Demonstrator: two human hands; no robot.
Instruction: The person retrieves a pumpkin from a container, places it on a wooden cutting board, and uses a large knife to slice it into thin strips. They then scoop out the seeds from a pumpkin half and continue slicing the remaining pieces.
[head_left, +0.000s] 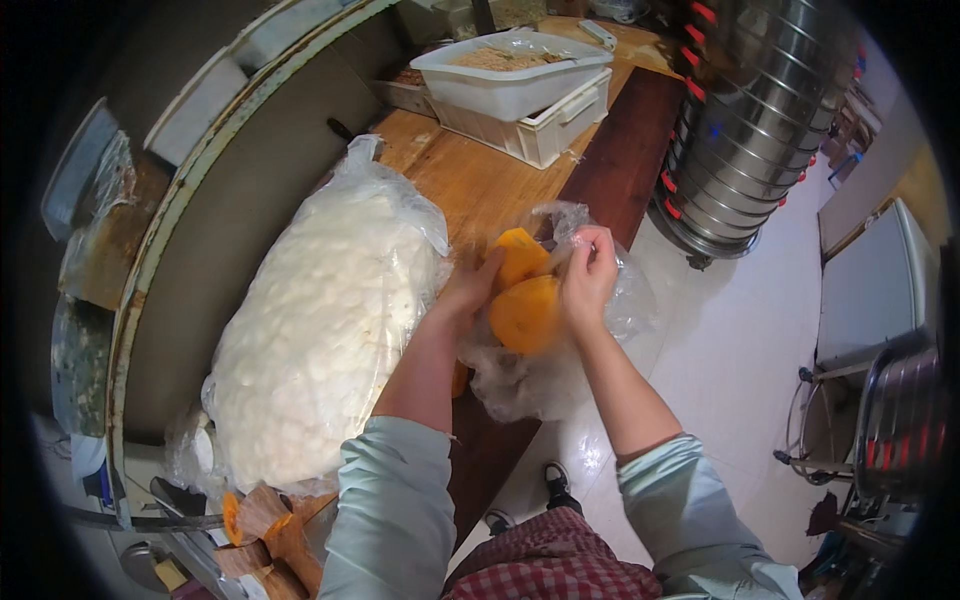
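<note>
Two peeled orange pieces, apparently pumpkin, sit together over the table's edge: an upper piece (523, 255) and a rounder lower piece (525, 315). My left hand (474, 281) grips the upper one from its left side. Pinched in the fingers of my right hand (590, 274) is the rim of a clear plastic bag (525, 379), which spreads below and to the right of the pieces. Whether the lower piece lies inside the bag is hard to tell. Left of my forearms lies a large white dough-like mass (322, 322) under clear plastic.
White plastic tubs (517, 94) are stacked at the table's (465, 180) far end, the top one holding crumbly material. A tall steamer stack (757, 135) with red handles stands right. Unpeeled pumpkin pieces (262, 525) lie lower left. A metal-edged shelf (161, 225) runs along the left.
</note>
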